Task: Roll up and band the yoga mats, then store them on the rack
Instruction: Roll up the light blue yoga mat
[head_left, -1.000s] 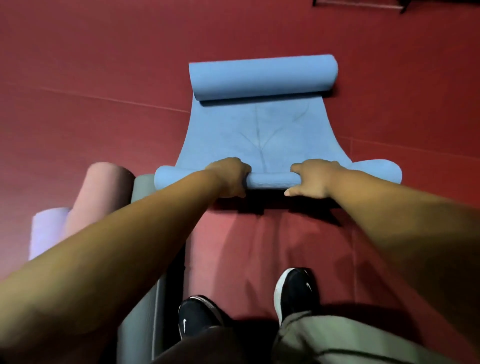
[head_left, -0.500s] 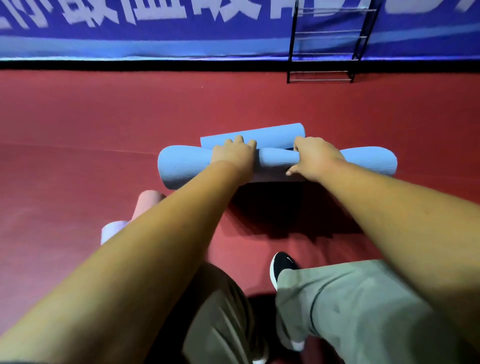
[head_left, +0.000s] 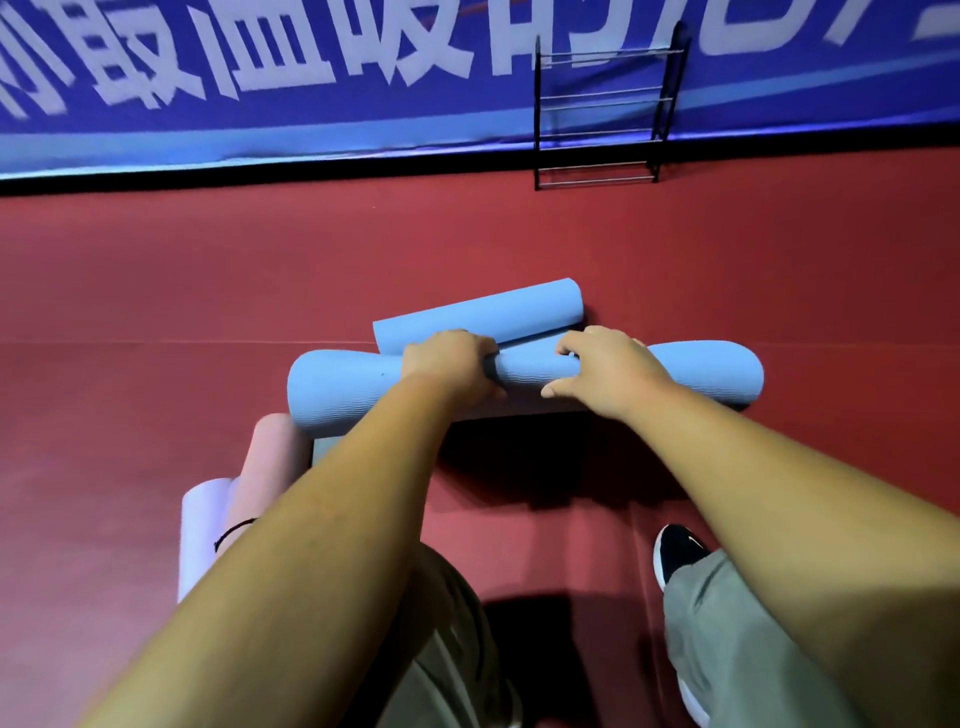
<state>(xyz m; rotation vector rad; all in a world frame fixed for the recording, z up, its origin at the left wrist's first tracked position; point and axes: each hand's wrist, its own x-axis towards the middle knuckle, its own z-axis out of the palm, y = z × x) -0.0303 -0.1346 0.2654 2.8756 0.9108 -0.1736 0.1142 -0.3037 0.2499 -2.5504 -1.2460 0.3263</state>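
Note:
A light blue yoga mat (head_left: 332, 387) lies on the red floor, rolled into a thick roll across my view. Its far end is a second, smaller curl (head_left: 483, 312) lying right behind the roll. My left hand (head_left: 449, 364) grips the roll left of its middle, fingers over the top. My right hand (head_left: 605, 371) presses on it just right of the middle, thumb toward me. A black wire rack (head_left: 602, 106) stands against the far wall, empty as far as I can see.
Rolled mats lie at my lower left: a pink one (head_left: 265, 467), a lavender one (head_left: 200, 535) with a black band, and a grey edge (head_left: 323, 448) under the blue roll. A blue banner (head_left: 311, 78) covers the wall. My legs and shoe (head_left: 675, 551) are below.
The blue roll has grown thicker and travelled away from me until it meets the far curl. The flat stretch of mat between them is gone. My view has lifted toward the wall and rack.

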